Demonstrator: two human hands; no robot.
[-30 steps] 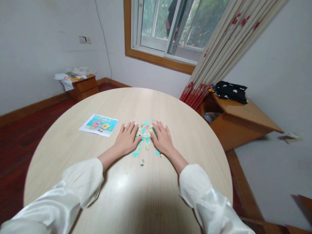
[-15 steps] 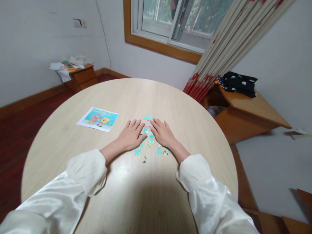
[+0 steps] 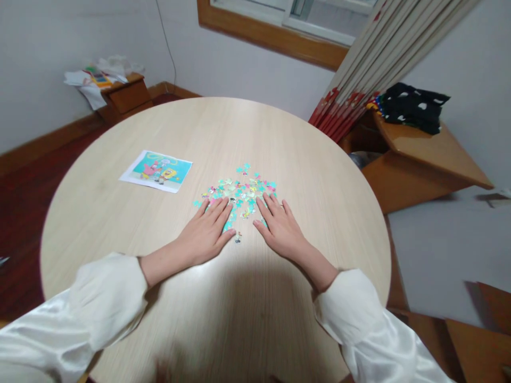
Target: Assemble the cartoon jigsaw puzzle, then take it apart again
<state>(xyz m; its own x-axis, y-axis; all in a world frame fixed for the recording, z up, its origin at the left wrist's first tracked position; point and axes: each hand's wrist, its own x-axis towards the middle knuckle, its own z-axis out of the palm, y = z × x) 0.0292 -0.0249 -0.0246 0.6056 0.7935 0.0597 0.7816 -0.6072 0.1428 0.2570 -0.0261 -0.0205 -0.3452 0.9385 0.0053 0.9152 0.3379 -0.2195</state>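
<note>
Small jigsaw puzzle pieces (image 3: pixel 240 192), mostly turquoise with bits of pink and yellow, lie spread in a loose patch on the round table. My left hand (image 3: pixel 206 230) rests flat at the patch's near left side, fingers stretched out over some pieces. On the near right side, my right hand (image 3: pixel 280 224) lies palm down with its fingers apart, partly covering other pieces. A single puzzle piece (image 3: pixel 238 237) sits by my left thumb, nearest to me. Left of the patch lies a printed cartoon picture (image 3: pixel 159 171) in matching colours.
The pale wooden round table (image 3: pixel 255 119) fills the middle. A small wooden cabinet (image 3: pixel 126 97) with papers stands at the back left. At right, a wooden cabinet (image 3: pixel 423 159) carries black patterned cloth (image 3: pixel 415 106), beside a long curtain (image 3: pixel 371 69).
Both hands have drawn back towards me and uncovered many puzzle pieces, which now spread over a wider area. The view has tilted downward.
</note>
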